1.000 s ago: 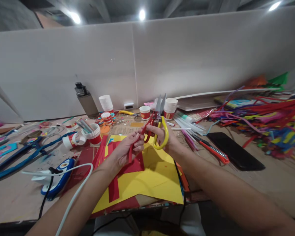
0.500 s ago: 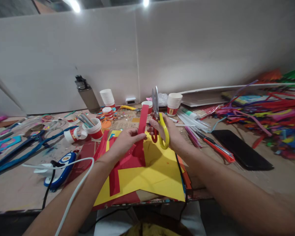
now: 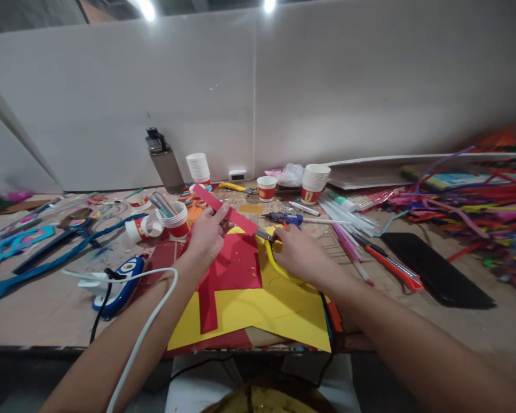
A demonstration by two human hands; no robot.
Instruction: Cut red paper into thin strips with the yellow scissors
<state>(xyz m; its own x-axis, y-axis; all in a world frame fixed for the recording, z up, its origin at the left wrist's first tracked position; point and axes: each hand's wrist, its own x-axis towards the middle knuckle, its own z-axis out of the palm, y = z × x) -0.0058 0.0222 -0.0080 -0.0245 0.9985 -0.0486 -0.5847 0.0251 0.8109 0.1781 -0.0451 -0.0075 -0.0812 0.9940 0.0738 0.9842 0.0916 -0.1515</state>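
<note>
My left hand (image 3: 210,232) pinches a red paper strip (image 3: 242,220), which slants down to the right above the sheets. In my right hand (image 3: 290,249) is a pair of scissors (image 3: 279,265) with a yellow handle. The scissor blades meet the strip's lower right end; whether they are closed through it I cannot tell. Below both hands lies a red paper sheet (image 3: 236,269) on a larger yellow sheet (image 3: 275,315). A second red strip (image 3: 207,310) rests on the yellow sheet at the lower left.
A blue glue gun (image 3: 286,219) lies beyond my right hand. Paper cups (image 3: 266,189) stand at the back. To the right are a red utility knife (image 3: 395,269) and a black phone (image 3: 438,269). A blue power strip (image 3: 120,289) and white cable (image 3: 148,321) sit left.
The red strip has tipped from upright to a slant, its top toward the left. The scissors have swung from pointing up to pointing left, bringing their blades onto the strip's end.
</note>
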